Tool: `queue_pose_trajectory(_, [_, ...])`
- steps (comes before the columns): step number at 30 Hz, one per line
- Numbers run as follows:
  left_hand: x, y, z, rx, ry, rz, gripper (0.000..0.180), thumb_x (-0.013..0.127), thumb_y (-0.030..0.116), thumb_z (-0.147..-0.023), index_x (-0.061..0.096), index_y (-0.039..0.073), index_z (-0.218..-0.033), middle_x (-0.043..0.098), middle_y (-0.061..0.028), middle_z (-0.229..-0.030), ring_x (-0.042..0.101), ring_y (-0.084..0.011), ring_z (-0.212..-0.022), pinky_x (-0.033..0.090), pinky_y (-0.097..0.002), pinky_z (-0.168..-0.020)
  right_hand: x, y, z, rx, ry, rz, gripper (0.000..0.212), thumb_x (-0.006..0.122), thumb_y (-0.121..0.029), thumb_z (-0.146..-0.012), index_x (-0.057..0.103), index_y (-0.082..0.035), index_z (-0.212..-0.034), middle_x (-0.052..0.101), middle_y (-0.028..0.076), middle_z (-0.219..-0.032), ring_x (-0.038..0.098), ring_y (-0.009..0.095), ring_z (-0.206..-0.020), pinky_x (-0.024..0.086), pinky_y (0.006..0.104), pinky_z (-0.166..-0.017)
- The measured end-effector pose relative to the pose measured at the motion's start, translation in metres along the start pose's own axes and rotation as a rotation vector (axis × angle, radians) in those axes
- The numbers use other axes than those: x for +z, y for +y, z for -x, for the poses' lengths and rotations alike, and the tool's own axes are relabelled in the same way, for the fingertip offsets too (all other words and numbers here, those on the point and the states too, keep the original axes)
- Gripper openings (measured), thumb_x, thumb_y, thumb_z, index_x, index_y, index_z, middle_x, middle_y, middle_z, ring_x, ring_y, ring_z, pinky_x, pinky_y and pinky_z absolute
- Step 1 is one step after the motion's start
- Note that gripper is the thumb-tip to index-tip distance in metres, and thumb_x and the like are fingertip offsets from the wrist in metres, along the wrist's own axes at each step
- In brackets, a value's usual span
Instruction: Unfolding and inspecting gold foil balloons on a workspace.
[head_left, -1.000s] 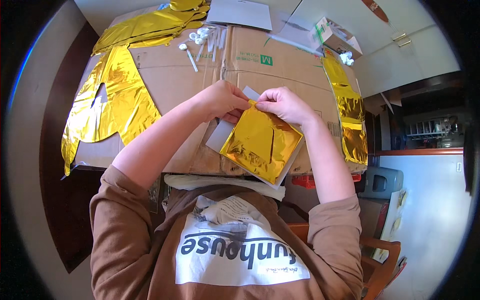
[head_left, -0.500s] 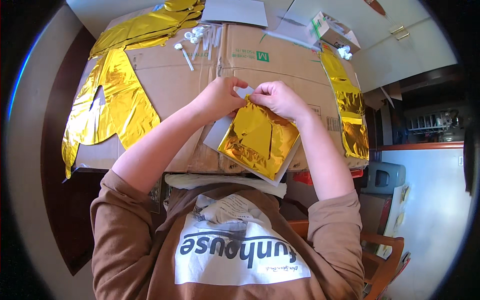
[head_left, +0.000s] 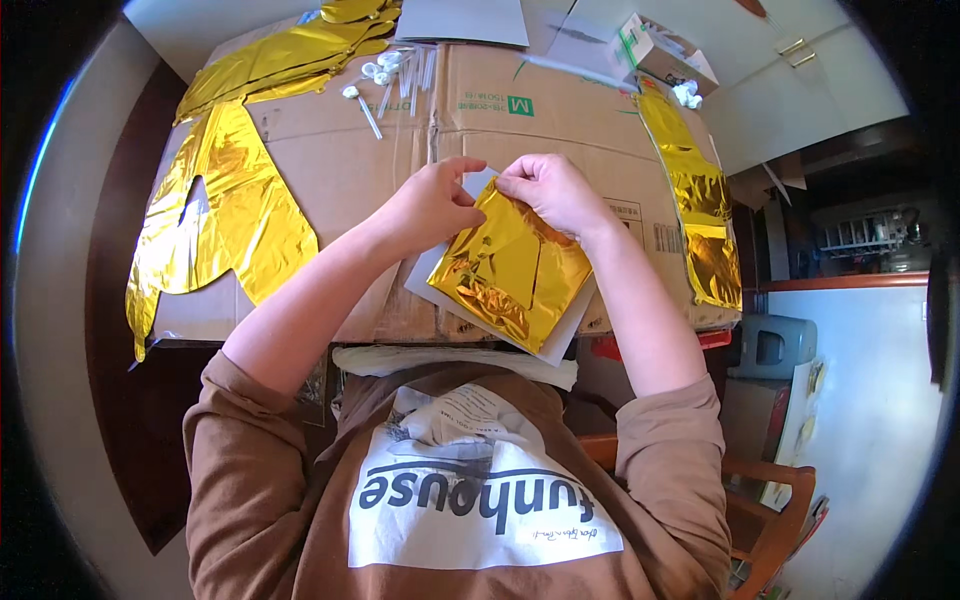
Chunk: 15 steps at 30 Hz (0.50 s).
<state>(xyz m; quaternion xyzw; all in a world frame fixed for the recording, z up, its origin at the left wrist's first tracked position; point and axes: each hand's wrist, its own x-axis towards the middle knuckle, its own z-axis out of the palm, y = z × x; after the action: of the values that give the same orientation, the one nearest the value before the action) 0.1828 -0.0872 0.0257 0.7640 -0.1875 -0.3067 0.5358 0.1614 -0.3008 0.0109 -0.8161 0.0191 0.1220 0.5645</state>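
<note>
A folded gold foil balloon [head_left: 515, 270] lies on a pale grey card [head_left: 428, 287], set at a slant near the table's front edge. My right hand [head_left: 562, 195] pinches the far corner of the foil between thumb and forefinger. Just left of that corner is my left hand [head_left: 432, 205], its thumb and forefinger apart with nothing visible between them. The thumb is by the foil's left edge; whether it touches is unclear. The left hand's lower fingers are mostly hidden.
Flattened cardboard [head_left: 350, 210] covers the table. Flat gold foil balloons [head_left: 240, 185] lie at left, more gold foil [head_left: 700, 210] along the right edge. Clear straws [head_left: 420, 75] lie behind, beside white knobbed sticks [head_left: 368, 115]. A small box [head_left: 662, 55] stands far right, a grey sheet [head_left: 463, 22] far back.
The folded foil and card have shifted slightly left. My left thumb and forefinger have spread and moved a little away from the pinched corner; my right hand still pinches it.
</note>
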Motion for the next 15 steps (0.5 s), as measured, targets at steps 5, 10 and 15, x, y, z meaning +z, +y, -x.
queue_pose_trajectory(5, [0.0,0.0,0.007,0.032,0.068,-0.174,0.068,0.071,0.004,-0.083,0.045,0.0,-0.146,0.072,-0.0124,-0.093,0.068,-0.017,-0.082,0.054,-0.0313,-0.075,0.007,0.005,0.0,-0.068,0.088,0.145,0.02,0.073,-0.021,-0.091,0.073,-0.001,-0.092,0.071,0.01,-0.076,0.063,0.013,-0.066,0.051,0.0317,-0.064])
queue_pose_trajectory(10, [0.008,0.006,0.019,0.085,0.112,-0.356,0.067,0.072,0.008,-0.081,0.049,0.005,-0.144,0.072,-0.014,-0.09,0.069,-0.0251,-0.081,0.055,-0.0367,-0.076,0.016,0.003,0.009,-0.197,0.139,0.363,0.017,0.07,-0.024,-0.092,0.074,-0.008,-0.094,0.072,0.007,-0.084,0.067,0.023,-0.077,0.05,0.0386,-0.076])
queue_pose_trajectory(15, [0.02,-0.003,0.029,0.2,0.217,-0.558,0.059,0.071,0.011,-0.082,0.053,0.009,-0.138,0.07,-0.0154,-0.083,0.069,-0.0333,-0.08,0.054,-0.0423,-0.076,0.024,0.007,0.009,-0.397,0.247,0.702,0.016,0.07,-0.028,-0.09,0.074,-0.013,-0.092,0.069,0.005,-0.087,0.064,0.026,-0.09,0.042,0.0433,-0.087])
